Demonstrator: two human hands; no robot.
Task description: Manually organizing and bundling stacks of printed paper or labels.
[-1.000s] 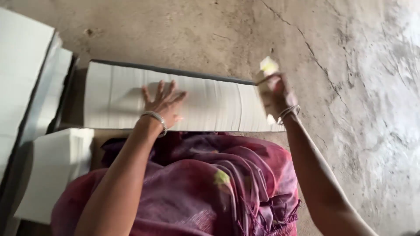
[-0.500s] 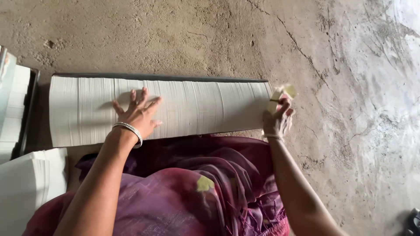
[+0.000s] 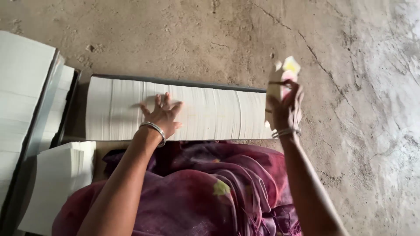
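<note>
White stack: a long row of thin white sheets (image 3: 205, 116) packed on edge lies across the middle of the frame on the floor, its edges level from end to end.
Left hand: the left hand (image 3: 162, 114) lies flat on top of the row, left of centre, fingers spread apart and pressing down; it grips nothing. A metal bangle (image 3: 153, 129) circles the wrist.
Right hand: the right hand (image 3: 286, 107) is at the row's right end, fingers closed around a small wad (image 3: 284, 76) of pale and yellow paper or cloth held upright against the end face; what the wad is I cannot tell.
Done so far: judging by how it lies, the row is already gathered and squared, with no sheet sticking out.
Left to do: the row looks loose and unbound, with no band or wrap visible; the end under the right hand seems to be the part in work.
Other stacks: more white piles stand at the left edge (image 3: 22, 109) and lower left (image 3: 57, 179), apart from the row.
Lap: purple cloth (image 3: 197, 192) over the person's knees fills the bottom centre, touching the row's near side.
Floor: bare grey-brown concrete (image 3: 350, 52), stained and rough, with a crack running down from the upper middle to the right.
Room: nothing beyond the floor shows; no bench, no wall.
</note>
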